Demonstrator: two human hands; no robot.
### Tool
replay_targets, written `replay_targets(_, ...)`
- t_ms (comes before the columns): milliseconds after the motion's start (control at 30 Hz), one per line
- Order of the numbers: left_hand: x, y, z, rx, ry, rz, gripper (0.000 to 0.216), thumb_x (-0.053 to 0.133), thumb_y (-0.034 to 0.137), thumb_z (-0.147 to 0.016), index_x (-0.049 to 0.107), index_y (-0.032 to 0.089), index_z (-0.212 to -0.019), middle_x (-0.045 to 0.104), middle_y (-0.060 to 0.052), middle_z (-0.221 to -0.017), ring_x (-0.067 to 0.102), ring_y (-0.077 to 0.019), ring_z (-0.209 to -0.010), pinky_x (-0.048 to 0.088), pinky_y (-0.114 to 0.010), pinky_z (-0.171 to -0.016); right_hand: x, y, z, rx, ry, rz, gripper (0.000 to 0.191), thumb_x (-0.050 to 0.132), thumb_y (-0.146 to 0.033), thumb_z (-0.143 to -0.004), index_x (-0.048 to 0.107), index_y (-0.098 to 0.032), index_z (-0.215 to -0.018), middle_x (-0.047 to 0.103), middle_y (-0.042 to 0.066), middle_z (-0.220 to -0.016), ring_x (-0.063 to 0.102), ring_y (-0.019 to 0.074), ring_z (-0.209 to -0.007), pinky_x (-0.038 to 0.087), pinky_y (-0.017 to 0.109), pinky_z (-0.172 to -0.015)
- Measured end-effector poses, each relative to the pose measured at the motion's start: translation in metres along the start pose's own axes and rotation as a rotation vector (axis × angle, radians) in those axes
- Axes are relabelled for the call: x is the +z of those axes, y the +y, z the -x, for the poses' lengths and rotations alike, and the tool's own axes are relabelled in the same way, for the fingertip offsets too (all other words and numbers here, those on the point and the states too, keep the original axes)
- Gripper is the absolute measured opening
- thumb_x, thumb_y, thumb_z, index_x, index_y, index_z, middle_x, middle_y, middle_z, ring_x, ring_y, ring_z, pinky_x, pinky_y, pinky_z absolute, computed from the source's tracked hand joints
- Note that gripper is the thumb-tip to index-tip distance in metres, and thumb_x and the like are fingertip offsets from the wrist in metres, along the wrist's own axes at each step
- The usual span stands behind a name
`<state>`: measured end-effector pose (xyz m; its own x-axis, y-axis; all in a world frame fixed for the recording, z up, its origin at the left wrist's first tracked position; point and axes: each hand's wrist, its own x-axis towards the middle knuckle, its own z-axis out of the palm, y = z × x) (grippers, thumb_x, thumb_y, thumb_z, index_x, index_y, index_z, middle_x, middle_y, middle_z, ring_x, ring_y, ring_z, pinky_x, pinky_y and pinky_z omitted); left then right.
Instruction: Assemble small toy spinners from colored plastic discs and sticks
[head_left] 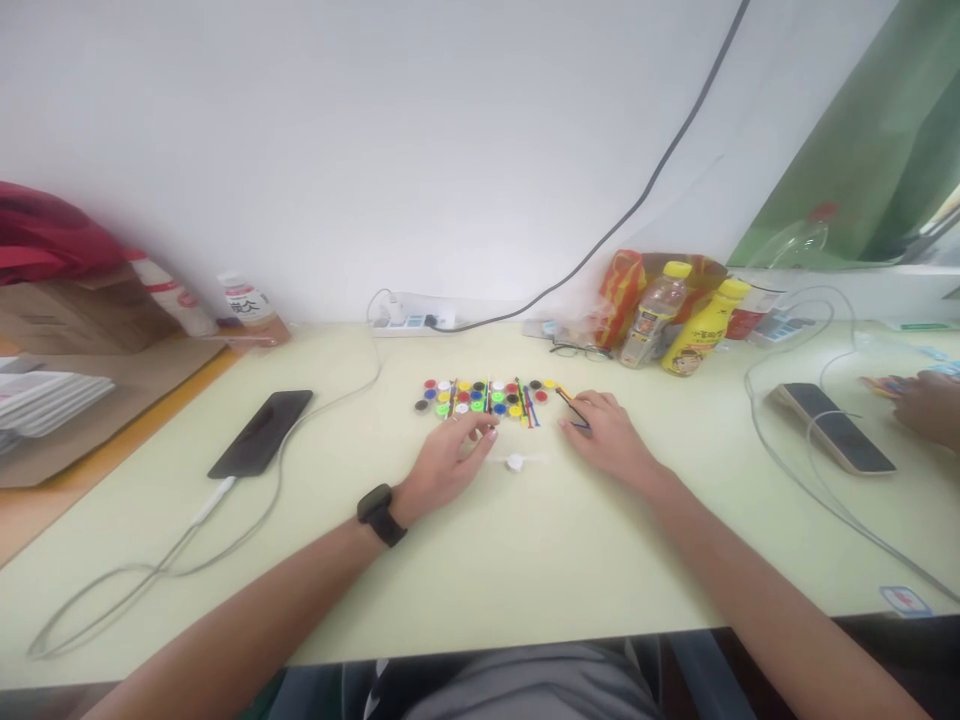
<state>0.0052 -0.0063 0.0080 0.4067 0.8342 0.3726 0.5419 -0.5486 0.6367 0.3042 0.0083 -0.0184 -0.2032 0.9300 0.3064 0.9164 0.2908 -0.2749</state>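
Observation:
Small round discs [463,396] in several colours lie in rows on the table, with thin coloured sticks [530,408] among them. My left hand [448,458] is at the near edge of the rows, thumb and forefinger closed together. Whatever sits between those fingertips is too small to make out. To the right of the discs, my right hand [609,435] has its thumb and fingers closed around a few thin sticks [568,399], yellow and dark ones among them. Between my hands a white disc [514,463] lies on the table with a pale strip across it.
A phone [261,434] on a charging cable lies at left. Bottles [696,328], a snack bag [621,290] and glasses [581,351] stand or lie at the back right. A power strip [416,319] is by the wall. Another person's hand [930,408] is beyond a dark-topped stand [836,428].

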Motion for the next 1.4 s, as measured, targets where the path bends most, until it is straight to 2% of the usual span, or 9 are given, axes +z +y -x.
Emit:
replay_targets(267,-0.0001,0.0,-0.0001,0.001,0.002,-0.001,0.025,0.05,0.038,-0.105,0.068,0.025,-0.116,0.073,-0.003,-0.106,0.066,-0.0199,-0.092,0.052,-0.035,-0.085,0.0027,0.0031,0.0015,-0.003,-0.04,0.019,0.04,0.05,-0.042,-0.098,0.062,-0.021,-0.13,0.062,0.015,-0.133,0.053,0.0341,-0.122,0.044,0.048,-0.102)
replay_targets(500,-0.0003,0.0002,-0.0002,0.007,-0.007,0.009,0.024,0.051,0.038,-0.105,0.068,0.025,-0.114,0.073,-0.004,-0.107,0.065,-0.0198,-0.092,0.052,-0.035,-0.085,0.0034,0.0028,0.002,0.012,-0.021,0.03,0.036,0.052,-0.043,-0.098,0.064,-0.021,-0.124,0.06,0.016,-0.135,0.049,0.0349,-0.127,0.044,0.047,-0.101)
replay_targets(667,-0.0013,0.0006,-0.0003,0.011,-0.013,0.01,0.024,0.05,0.038,-0.105,0.069,0.024,-0.112,0.073,-0.004,-0.106,0.065,-0.0199,-0.092,0.051,-0.035,-0.086,0.0014,0.0007,0.0009,0.004,-0.063,0.024,0.037,0.051,-0.043,-0.099,0.064,-0.02,-0.125,0.064,0.015,-0.132,0.052,0.0337,-0.123,0.044,0.046,-0.101)
replay_targets(900,-0.0004,0.0005,-0.0006,0.018,-0.003,0.021,0.023,0.051,0.036,-0.104,0.07,0.024,-0.112,0.074,-0.004,-0.106,0.065,-0.02,-0.092,0.051,-0.035,-0.086,0.0018,0.0023,0.0,0.006,-0.029,-0.012,0.039,0.052,-0.041,-0.098,0.063,-0.019,-0.128,0.064,0.016,-0.13,0.052,0.0339,-0.122,0.044,0.046,-0.102)
replay_targets(1133,0.0001,-0.0006,-0.0004,0.024,-0.013,0.022,0.021,0.052,0.035,-0.104,0.069,0.025,-0.112,0.073,-0.003,-0.106,0.065,-0.0192,-0.092,0.05,-0.034,-0.085,0.0028,0.0029,0.001,0.001,-0.036,-0.012,0.032,0.053,-0.042,-0.098,0.065,-0.022,-0.12,0.066,0.014,-0.128,0.053,0.0343,-0.12,0.044,0.049,-0.101)
replay_targets(1400,0.0001,-0.0009,-0.0007,0.034,-0.019,0.026,0.021,0.052,0.035,-0.105,0.069,0.024,-0.111,0.073,-0.003,-0.104,0.064,-0.0188,-0.091,0.05,-0.034,-0.085,0.0043,0.0052,-0.001,-0.009,0.002,-0.024,0.032,0.054,-0.038,-0.096,0.066,-0.021,-0.12,0.067,0.014,-0.125,0.056,0.0327,-0.117,0.046,0.045,-0.098)
